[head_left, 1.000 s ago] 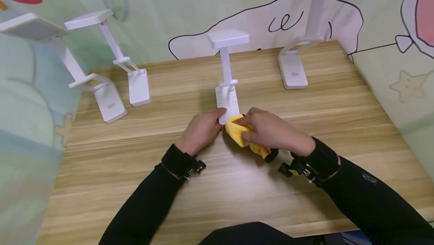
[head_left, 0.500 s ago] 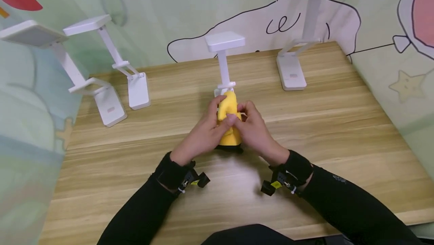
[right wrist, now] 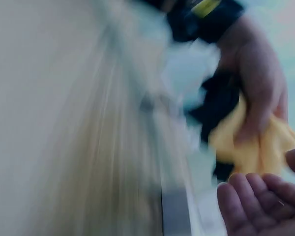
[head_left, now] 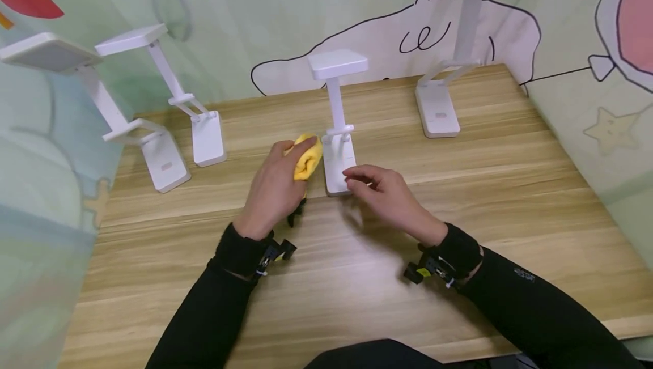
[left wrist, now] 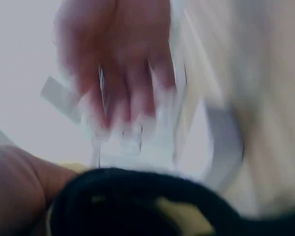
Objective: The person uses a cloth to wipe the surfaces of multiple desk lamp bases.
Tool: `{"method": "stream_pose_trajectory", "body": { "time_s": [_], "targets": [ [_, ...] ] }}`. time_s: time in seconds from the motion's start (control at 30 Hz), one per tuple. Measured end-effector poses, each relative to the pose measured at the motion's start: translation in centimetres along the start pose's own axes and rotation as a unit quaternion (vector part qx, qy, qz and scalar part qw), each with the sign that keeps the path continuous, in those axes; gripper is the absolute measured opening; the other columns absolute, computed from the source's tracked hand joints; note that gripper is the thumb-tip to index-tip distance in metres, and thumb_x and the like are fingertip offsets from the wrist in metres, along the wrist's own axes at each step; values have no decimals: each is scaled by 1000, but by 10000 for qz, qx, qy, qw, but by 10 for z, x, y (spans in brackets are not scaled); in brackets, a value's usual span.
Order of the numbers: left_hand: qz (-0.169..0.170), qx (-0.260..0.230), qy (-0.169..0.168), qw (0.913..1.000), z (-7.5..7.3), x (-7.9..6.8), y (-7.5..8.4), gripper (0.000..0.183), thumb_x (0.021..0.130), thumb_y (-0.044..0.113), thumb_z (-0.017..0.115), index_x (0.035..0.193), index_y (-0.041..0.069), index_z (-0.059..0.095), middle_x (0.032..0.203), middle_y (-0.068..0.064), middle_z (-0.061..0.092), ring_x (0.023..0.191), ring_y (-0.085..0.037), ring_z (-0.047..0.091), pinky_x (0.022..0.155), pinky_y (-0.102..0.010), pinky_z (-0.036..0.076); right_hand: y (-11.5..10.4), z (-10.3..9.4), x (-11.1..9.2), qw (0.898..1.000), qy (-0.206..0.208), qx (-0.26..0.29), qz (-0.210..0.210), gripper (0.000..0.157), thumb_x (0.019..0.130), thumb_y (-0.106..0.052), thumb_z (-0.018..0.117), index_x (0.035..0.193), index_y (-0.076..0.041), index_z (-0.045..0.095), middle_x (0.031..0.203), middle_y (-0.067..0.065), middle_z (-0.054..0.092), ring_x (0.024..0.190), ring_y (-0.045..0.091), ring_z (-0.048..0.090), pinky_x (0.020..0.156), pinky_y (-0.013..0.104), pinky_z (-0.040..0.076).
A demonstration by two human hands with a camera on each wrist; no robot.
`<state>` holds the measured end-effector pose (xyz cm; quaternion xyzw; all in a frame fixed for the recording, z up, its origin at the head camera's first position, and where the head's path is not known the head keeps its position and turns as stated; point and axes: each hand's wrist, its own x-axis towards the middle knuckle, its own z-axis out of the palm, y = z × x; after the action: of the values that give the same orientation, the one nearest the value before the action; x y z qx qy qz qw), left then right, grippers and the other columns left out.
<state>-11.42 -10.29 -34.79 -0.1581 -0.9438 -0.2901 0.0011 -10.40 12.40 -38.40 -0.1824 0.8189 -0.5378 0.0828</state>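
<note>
1. Your left hand (head_left: 272, 190) grips the yellow cloth (head_left: 309, 162), just left of the central white desk lamp (head_left: 337, 109).
2. Your right hand (head_left: 386, 196) holds nothing, fingers loosely bent by the lamp's base (head_left: 338, 162); contact is unclear.
3. The lamp stands on the wooden table (head_left: 255, 182).

Long black sleeves (head_left: 541, 301) on both arms, the right one with a small greyish print (head_left: 524, 275) on the forearm, too tiny to read. Chunky black wrist straps (head_left: 461, 250) too, each with a boxy little black gadget (head_left: 414, 272) plus a yellow sticker (head_left: 424, 272).
</note>
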Motion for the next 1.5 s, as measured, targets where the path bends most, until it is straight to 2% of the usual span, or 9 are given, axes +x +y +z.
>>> {"method": "stream_pose_trajectory", "body": {
  "time_s": [0.13,0.3,0.43,0.57,0.83,1.17,1.33,1.4,1.5],
  "targets": [
    [244,743,297,9965,-5,2,-11,70,79,-7,58,140,27,52,133,-13,55,106,-28,54,81,-45,51,19,-12,6,9695,68,-2432,-282,42,93,-27,63,128,-4,61,109,13,63,91,22,58,75,40,52],
    [888,1483,43,9849,13,15,-5,60,79,-3,61,131,27,61,138,-9,55,122,-32,49,78,-49,55,33,-12,14,9369,-461,-3444,-392,71,88,-42,68,144,-7,44,105,12,56,86,22,51,70,37,47],
    [1357,1946,-291,9710,31,32,0,49,83,6,63,127,27,65,133,-5,61,123,-30,49,77,-46,56,38,-10,18,9289,-661,-3608,-511,82,85,-47,70,150,-11,35,97,7,52,83,21,47,66,35,43],
    [1397,2248,-551,9628,39,46,1,42,89,11,61,127,28,65,130,-4,63,121,-29,51,73,-43,57,37,-11,23,9185,-697,-3817,-754,80,85,-46,70,148,-8,37,96,6,54,84,21,49,68,37,45],
    [797,2088,-958,9700,38,48,0,47,87,12,61,132,27,61,126,-5,64,92,-23,61,60,-40,53,30,-17,32,8907,-797,-4363,-998,75,84,-47,70,139,0,48,104,12,62,87,24,56,67,40,52],
    [-374,1759,-1022,9784,28,38,-19,42,85,9,57,124,23,66,88,-4,62,70,-21,54,46,-34,42,30,-21,34,8889,-850,-4421,-851,76,85,-47,70,141,0,46,114,17,64,97,29,59,74,44,54],
    [348,1630,-798,9828,26,43,-4,52,83,11,62,133,25,60,115,-4,67,88,-22,60,61,-40,52,32,-22,34,8881,-828,-4425,-925,74,85,-46,70,139,0,48,109,14,64,93,27,58,71,42,53],
    [762,1782,-828,9775,29,48,4,50,86,15,62,134,24,58,120,-4,66,95,-22,60,69,-42,54,32,-22,34,8885,-801,-4401,-1027,66,84,-46,71,130,0,57,101,11,63,88,25,57,67,40,52],
    [940,2002,-903,9710,37,57,8,44,92,20,58,135,25,58,117,-2,66,94,-20,59,71,-41,55,34,-21,35,8876,-777,-4373,-1218,54,84,-46,72,114,-2,64,91,7,60,83,24,56,63,39,50]
  ]
}}
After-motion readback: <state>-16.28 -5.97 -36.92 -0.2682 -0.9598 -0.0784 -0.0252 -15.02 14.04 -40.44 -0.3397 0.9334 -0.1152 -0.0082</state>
